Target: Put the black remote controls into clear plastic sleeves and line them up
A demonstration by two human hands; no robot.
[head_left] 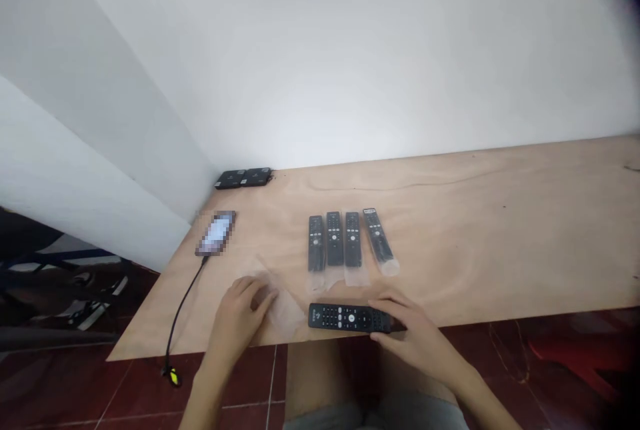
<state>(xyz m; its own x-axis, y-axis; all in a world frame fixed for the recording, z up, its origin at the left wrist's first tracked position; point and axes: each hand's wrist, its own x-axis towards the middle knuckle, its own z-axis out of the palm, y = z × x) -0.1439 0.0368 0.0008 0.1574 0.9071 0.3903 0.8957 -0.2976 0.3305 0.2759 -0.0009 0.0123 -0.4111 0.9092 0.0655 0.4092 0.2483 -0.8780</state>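
Note:
My right hand (407, 323) is closed around one end of a black remote control (345, 318), which lies sideways near the table's front edge with its buttons up. This remote looks unwrapped. To its left, my left hand (243, 310) has its fingers curled on a clear plastic sleeve (285, 307), thumb and fingertips at its upper left part. Beyond the hands, several more remote controls (334, 240) stand side by side in clear sleeves, pointing away from me. The rightmost remote (379, 237) is angled, its sleeve sticking out past its near end.
Two flat black boxes (243, 179) sit at the table's back left corner by the wall. A phone (216, 233) lies at the left, its black cable (183, 310) hanging over the edge. The wooden table (500, 237) extends right. Something red (570, 357) is below it.

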